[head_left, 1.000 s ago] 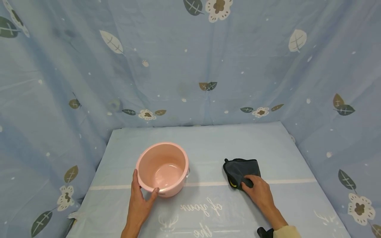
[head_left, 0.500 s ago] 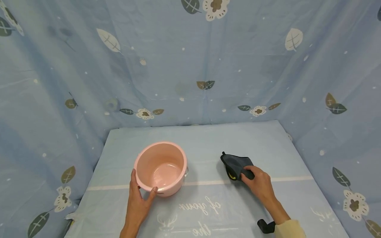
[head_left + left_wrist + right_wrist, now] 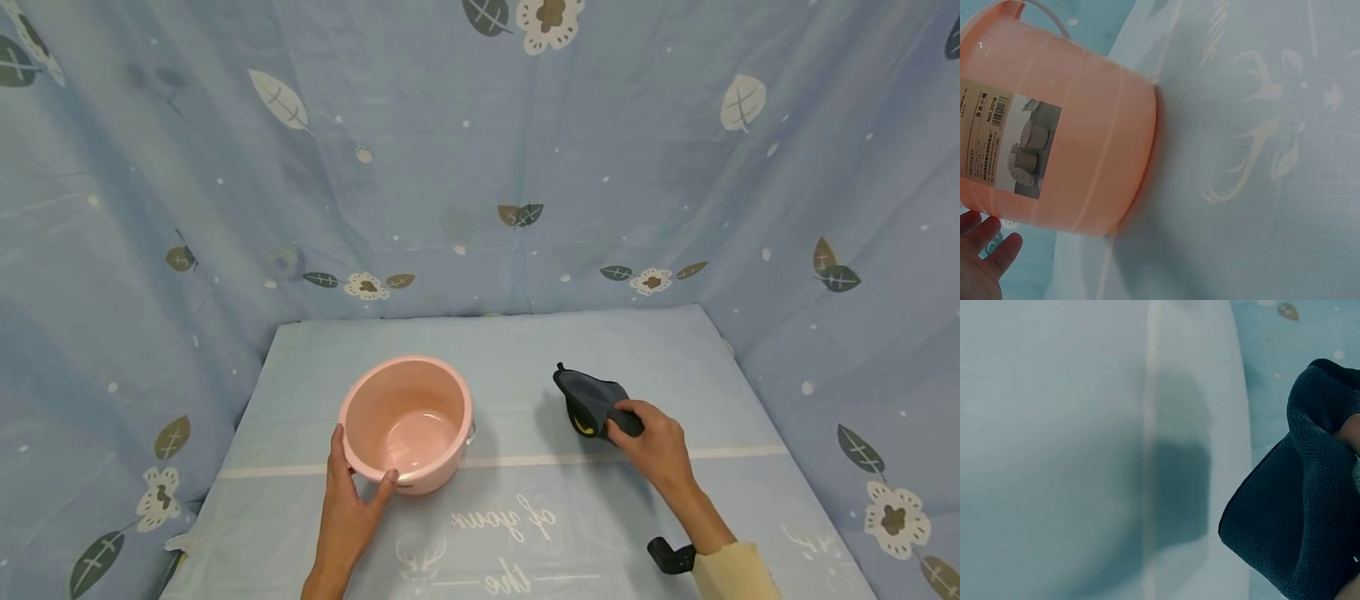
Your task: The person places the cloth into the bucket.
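Observation:
A pink plastic bucket (image 3: 407, 421) stands upright on the table, left of centre, its inside bare. My left hand (image 3: 351, 498) rests against its near wall with thumb and fingers spread along the rim. In the left wrist view the bucket (image 3: 1054, 125) shows a paper label, and my fingertips (image 3: 985, 240) lie at its edge. My right hand (image 3: 651, 446) pinches a dark grey cloth (image 3: 588, 400) with a yellow mark and holds it lifted off the table. The right wrist view shows the cloth (image 3: 1300, 506) bunched, with its shadow on the table below.
The table (image 3: 525, 533) wears a light blue cover with white lettering and a pale stripe across it. Blue floral fabric (image 3: 480, 167) walls it in at the back and on both sides.
My right hand has gathered the cloth and raised it off the table, drifting slightly away from me. My left hand and the bucket have stayed put.

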A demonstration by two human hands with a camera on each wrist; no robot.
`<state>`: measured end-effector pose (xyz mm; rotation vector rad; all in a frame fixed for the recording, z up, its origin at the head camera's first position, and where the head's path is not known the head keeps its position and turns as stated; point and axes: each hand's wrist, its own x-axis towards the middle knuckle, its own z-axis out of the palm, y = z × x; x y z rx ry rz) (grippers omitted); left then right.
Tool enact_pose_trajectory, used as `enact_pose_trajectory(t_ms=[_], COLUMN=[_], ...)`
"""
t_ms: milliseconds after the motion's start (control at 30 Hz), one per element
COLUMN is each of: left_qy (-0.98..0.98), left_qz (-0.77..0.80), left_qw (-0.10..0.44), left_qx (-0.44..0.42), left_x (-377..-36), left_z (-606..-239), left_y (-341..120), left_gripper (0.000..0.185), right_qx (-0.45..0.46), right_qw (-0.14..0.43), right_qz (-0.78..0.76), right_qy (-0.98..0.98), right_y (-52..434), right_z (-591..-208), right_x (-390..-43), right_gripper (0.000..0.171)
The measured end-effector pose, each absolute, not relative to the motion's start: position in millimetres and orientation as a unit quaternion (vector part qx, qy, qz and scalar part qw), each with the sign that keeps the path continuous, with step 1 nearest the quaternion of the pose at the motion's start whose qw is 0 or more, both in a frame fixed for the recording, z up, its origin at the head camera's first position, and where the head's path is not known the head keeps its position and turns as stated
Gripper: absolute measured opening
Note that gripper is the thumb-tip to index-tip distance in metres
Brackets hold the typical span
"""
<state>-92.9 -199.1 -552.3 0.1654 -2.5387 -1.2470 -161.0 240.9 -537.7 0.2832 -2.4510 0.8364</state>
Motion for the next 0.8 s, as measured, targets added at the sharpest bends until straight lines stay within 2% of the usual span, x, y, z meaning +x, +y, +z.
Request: enact_pose_trajectory(t_ms=[800], left_qy=[-0.889], left_qz=[-0.427], left_qw=[0.157], left_qx=[0.056], left_x=[-93], left_z=[-554], left_y=[-200], left_gripper=[0.108], right_qx=[0.12], right_qw=[0.292], right_qz=[0.354], right_qy=[-0.88], right_y=[223], right_z=[-503], right_x=[-180], right_gripper=[0.031])
